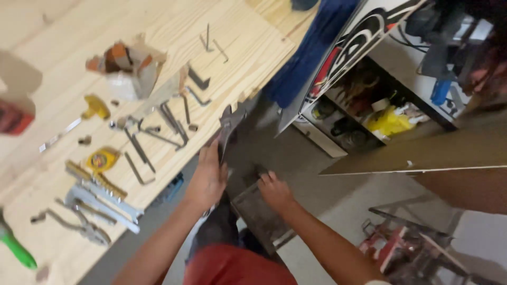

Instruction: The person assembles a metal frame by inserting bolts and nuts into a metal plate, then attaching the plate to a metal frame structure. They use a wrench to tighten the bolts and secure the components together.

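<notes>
My left hand (207,177) grips a dark adjustable wrench (230,125) by its handle, with the jaw end pointing up past the edge of the pale wooden workbench (253,47). My right hand (274,191) rests on the top edge of a dusty grey metal piece (256,214) standing between my legs. Both hands are just off the bench's edge, over the grey floor.
On the bench lie several hex keys (174,121), a yellow tape measure (102,159), silver wrenches and pliers (100,206), a crumpled package (129,68) and a green-handled tool (18,250). A blue cloth (311,47), a shelf with supplies (380,113) and a red metal frame (401,248) stand to the right.
</notes>
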